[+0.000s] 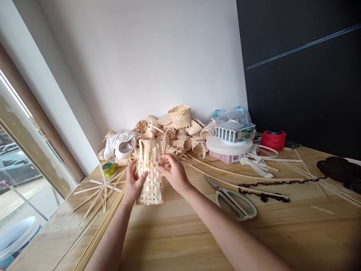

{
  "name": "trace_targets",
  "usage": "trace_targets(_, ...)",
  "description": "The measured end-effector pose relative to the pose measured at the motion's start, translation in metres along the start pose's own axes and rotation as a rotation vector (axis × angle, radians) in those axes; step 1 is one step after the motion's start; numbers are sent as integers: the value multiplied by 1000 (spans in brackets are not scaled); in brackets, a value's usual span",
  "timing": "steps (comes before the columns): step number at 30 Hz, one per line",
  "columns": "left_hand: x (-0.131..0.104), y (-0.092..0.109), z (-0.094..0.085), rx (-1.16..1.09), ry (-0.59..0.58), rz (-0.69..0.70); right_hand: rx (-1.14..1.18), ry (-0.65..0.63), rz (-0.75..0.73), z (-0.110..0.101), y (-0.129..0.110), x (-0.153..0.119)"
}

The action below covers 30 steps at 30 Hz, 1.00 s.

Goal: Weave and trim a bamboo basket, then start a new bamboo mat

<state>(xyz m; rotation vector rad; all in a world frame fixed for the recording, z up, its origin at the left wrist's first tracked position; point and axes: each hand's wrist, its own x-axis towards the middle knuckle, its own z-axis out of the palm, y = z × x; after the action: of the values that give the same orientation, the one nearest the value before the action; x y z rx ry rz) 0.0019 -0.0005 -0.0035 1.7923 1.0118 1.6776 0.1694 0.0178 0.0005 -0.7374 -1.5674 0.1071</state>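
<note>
A partly woven basket [150,186] of pale bamboo strips stands upright on the table before me, with loose strip ends sticking up around its top. My left hand [133,183] is closed around its left side, thumb pressed on the front weave. At the upper right side, my right hand [177,174] pinches the basket near a strip, index finger and thumb almost together. Exactly which strip lies between those fingers is hard to see. A flat star of crossed strips [105,185] lies left of the basket.
Scissors [235,199] lie to the right, beside a dark braided cord [262,195] and long strips [245,175]. Many woven baskets [180,116] are heaped against the wall. A round white turntable [229,146], red thread spool [273,140] and tape roll [109,169] stand farther back.
</note>
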Motion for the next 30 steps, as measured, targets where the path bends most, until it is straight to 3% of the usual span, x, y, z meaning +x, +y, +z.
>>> trace_targets(10,-2,-10,-9,90,-110,15,-48,-25,7,0,-7,1)
trace_targets(16,-4,-17,-16,131,-125,36,-227,-119,-121,-5,-11,4)
trace_targets(23,-8,-17,-18,169,-102,50,-116,-175,-114,-10,-11,10)
trace_targets(30,-8,-20,-17,98,-95,41,-96,-142,-116,-8,-13,6)
